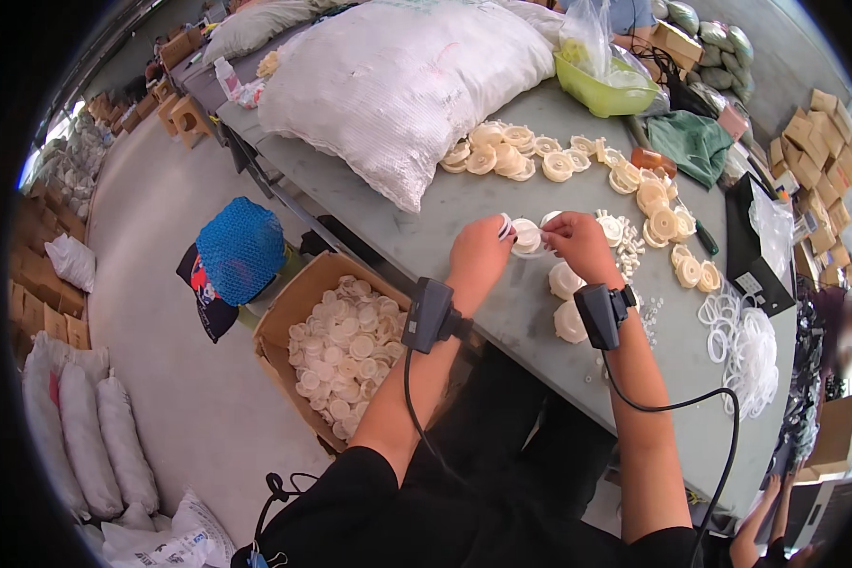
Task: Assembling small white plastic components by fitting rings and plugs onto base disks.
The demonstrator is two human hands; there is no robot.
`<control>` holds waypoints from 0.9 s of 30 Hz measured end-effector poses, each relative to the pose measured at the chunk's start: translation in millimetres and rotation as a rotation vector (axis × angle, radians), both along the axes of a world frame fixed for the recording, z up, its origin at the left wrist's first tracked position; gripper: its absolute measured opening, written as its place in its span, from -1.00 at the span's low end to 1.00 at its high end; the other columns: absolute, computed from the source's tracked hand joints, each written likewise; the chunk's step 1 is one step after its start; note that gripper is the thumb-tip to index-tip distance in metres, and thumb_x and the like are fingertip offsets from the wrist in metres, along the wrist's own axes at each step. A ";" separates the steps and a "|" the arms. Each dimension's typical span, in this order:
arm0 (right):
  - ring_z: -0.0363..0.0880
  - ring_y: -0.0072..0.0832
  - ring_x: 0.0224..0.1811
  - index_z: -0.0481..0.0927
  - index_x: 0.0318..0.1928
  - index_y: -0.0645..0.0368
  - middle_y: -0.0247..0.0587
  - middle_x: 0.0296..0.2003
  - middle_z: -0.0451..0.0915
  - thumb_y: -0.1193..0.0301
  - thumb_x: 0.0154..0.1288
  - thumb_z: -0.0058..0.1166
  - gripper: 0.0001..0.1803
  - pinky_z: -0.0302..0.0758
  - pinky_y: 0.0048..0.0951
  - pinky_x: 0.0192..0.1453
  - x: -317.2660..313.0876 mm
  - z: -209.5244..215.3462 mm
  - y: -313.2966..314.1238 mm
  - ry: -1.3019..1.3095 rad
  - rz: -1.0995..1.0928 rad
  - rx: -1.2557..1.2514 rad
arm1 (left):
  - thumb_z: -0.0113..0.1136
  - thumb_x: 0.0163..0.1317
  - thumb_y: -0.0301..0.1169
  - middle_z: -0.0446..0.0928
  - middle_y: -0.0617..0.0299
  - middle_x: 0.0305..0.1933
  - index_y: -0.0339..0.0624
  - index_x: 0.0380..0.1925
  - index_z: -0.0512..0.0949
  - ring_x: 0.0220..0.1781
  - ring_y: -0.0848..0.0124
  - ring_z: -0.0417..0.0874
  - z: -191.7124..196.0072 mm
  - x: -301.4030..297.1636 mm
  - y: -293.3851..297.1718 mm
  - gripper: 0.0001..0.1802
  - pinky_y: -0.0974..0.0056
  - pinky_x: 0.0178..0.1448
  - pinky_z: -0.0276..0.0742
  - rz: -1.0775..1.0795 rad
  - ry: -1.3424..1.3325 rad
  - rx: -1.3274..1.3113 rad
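Observation:
Over the grey table, a white round plastic part [526, 238] is between my two hands. My left hand [480, 254] pinches at its left side, and a thin white ring-like edge [505, 226] shows at those fingertips. From the other side my right hand [580, 245] grips the part's edge with bent fingers. Close to the right wrist lie stacked white round parts [568, 320], a few round pieces [612, 228] and a heap of small white plastic fittings [630, 248]. Each wrist wears a black device with a cable.
A big white woven sack [398, 80] covers the table's far left. Cream round parts [502, 151] curve along the back toward white rubber rings [753, 355]. A black box [765, 241] and green basket [604, 87] stand beyond. Left below, a cardboard box [298, 284] holds many discs.

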State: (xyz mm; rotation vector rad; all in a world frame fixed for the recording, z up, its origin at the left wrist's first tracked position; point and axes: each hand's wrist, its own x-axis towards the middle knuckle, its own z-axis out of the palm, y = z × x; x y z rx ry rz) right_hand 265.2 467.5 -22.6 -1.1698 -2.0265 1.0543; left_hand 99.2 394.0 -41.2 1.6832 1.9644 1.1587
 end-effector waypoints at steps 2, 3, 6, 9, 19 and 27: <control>0.62 -0.40 -0.46 0.61 -0.35 0.32 -0.10 -0.44 0.65 0.51 0.09 0.16 -0.87 0.53 -0.43 -0.35 -3.9 -2.9 8.5 -0.041 0.003 0.025 | 0.17 0.13 -0.38 0.59 -0.03 -0.34 -0.25 -0.39 0.54 -0.24 -0.04 0.58 -2.8 -1.7 11.2 -0.85 0.03 -0.20 0.46 0.018 0.028 -0.016; 0.63 -0.34 -0.43 0.61 -0.35 0.31 -0.07 -0.43 0.65 0.51 0.08 0.16 -0.88 0.53 -0.40 -0.31 -5.2 -4.4 12.1 -0.072 0.003 0.054 | 0.17 0.12 -0.38 0.58 -0.02 -0.34 -0.24 -0.40 0.54 -0.24 -0.04 0.57 -5.9 -3.0 17.0 -0.85 0.02 -0.20 0.45 0.007 0.027 -0.023; 0.63 -0.20 -0.32 0.60 -0.32 0.28 -0.04 -0.38 0.65 0.50 0.08 0.14 -0.87 0.52 -0.33 -0.20 -6.1 -14.1 18.3 -0.136 0.024 0.166 | 0.16 0.11 -0.39 0.58 -0.01 -0.34 -0.23 -0.40 0.53 -0.24 -0.05 0.56 -17.5 -3.9 27.2 -0.86 -0.01 -0.20 0.44 0.014 0.037 -0.026; 0.61 -0.15 -0.23 0.59 -0.29 0.27 -0.04 -0.33 0.65 0.48 0.10 0.12 -0.85 0.50 -0.28 -0.12 -8.8 -16.9 20.2 -0.117 -0.020 0.186 | 0.14 0.12 -0.39 0.57 -0.01 -0.35 -0.22 -0.38 0.52 -0.24 -0.06 0.55 -23.6 -2.3 31.5 -0.87 -0.02 -0.21 0.43 0.036 0.021 -0.006; 0.64 -0.16 -0.30 0.60 -0.29 0.31 0.01 -0.39 0.64 0.50 0.12 0.11 -0.85 0.53 -0.32 -0.18 -3.9 -30.2 25.1 -0.098 0.000 0.081 | 0.12 0.14 -0.36 0.58 -0.01 -0.32 -0.20 -0.36 0.53 -0.20 -0.05 0.56 -23.8 1.6 22.9 -0.85 0.03 -0.19 0.45 0.070 -0.036 -0.105; 0.66 -0.23 -0.31 0.62 -0.28 0.31 0.01 -0.39 0.66 0.49 0.12 0.13 -0.84 0.53 -0.35 -0.20 -11.6 -35.3 27.7 -0.092 -0.088 -0.006 | 0.19 0.11 -0.29 0.59 -0.03 -0.33 -0.20 -0.40 0.59 -0.22 -0.05 0.58 -20.2 -7.9 35.9 -0.80 0.02 -0.21 0.49 0.049 -0.006 -0.192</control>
